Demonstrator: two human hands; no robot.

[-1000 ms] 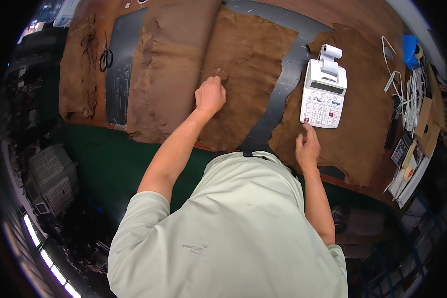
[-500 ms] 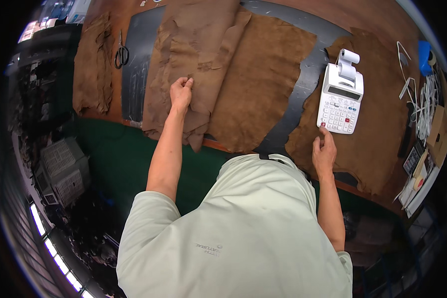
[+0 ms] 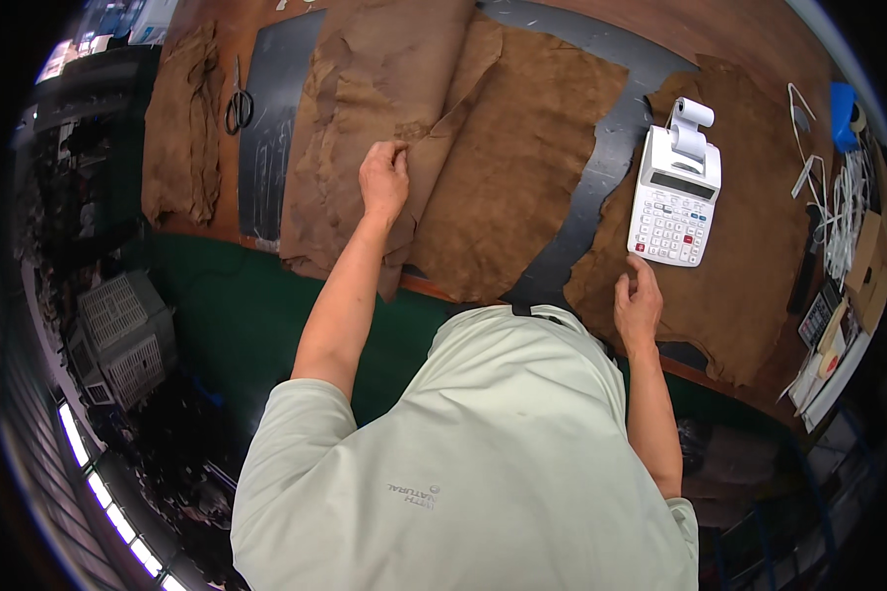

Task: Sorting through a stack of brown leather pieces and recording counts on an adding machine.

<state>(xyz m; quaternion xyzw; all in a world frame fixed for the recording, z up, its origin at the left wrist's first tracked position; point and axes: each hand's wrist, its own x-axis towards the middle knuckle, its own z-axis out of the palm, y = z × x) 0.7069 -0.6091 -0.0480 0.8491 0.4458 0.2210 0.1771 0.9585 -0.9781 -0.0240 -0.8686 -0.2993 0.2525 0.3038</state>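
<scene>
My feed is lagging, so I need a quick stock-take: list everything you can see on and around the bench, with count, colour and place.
leather hides: several overlapping, brown, centre of the bench; exact count unclear
folded hide: one, brown, bench's far left
hide under the calculator: one, brown, right
printing calculator: one, white with a paper roll, on the right hide
scissors: one pair, dark handles, upper left on the dark mat
dark mat: one, black, under the hides
cables and small tools: a cluster, mostly white, right edge
crates: two, pale grey, floor at left
left hand: pinching a hide's edge
right hand: flat on the right hide, just below the calculator
</scene>
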